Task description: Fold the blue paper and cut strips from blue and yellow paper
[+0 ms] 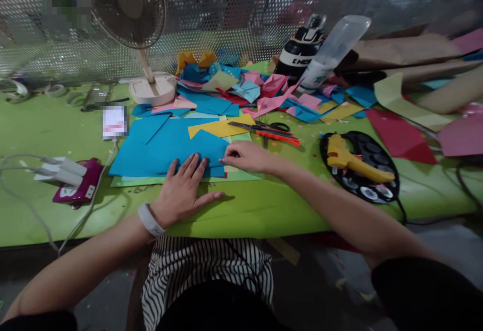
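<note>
My left hand (183, 188) lies flat with fingers spread on the near edge of a large blue paper sheet (166, 147) on the green table (256, 210). A white band sits on that wrist. My right hand (245, 156) has its fingers curled and pinched at the right edge of the blue sheet, pressing a fold there. A yellow paper piece (221, 128) rests on the blue sheet's far side. Under the blue sheet a pale green sheet (241, 175) shows.
An orange utility knife (269, 132) and black scissors lie just beyond my right hand. A yellow glue gun (352, 160) rests on a black palette at right. Coloured paper scraps (245, 92), a fan (130, 14), a bottle (332, 52), a charger and cables (60, 170) surround.
</note>
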Demonstrator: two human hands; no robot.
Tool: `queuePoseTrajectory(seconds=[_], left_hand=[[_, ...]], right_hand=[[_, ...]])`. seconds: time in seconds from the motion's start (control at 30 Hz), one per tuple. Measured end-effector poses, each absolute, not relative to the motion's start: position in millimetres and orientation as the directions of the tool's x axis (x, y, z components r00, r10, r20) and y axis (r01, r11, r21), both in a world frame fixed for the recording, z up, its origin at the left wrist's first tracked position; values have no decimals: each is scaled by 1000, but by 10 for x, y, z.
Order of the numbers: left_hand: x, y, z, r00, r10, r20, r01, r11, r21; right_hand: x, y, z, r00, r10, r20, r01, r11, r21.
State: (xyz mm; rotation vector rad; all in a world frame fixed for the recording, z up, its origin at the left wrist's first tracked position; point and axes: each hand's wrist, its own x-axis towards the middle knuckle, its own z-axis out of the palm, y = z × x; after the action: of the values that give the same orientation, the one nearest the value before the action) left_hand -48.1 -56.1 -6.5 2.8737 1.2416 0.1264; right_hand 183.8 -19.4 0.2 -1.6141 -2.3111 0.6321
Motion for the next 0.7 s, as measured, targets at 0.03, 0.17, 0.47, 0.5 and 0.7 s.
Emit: queuePoseTrajectory(seconds=[0.03, 0.17, 0.47, 0.5, 0.7], left_hand=[[-485, -552, -63, 686, 724, 73, 723, -690, 39], [-493, -531, -65, 687, 721, 96, 721, -692, 36], [-490, -500, -58, 731, 679, 74, 677, -734, 51], [-489, -497, -52, 732, 678, 65, 676, -735, 46], [-487, -485, -44, 732, 679, 64, 679, -734, 28]], right_hand=[[1833, -196, 5, -353, 935, -42, 826, 290, -483], [1815, -206, 22, -355, 935, -30, 837, 303, -457], [1877, -208, 58, -359, 933, -34, 814, 295, -500], [1906, -204, 58, -358, 933, -41, 815, 290, -502], [2151, -219, 74, -318, 945, -83, 866, 253, -431]])
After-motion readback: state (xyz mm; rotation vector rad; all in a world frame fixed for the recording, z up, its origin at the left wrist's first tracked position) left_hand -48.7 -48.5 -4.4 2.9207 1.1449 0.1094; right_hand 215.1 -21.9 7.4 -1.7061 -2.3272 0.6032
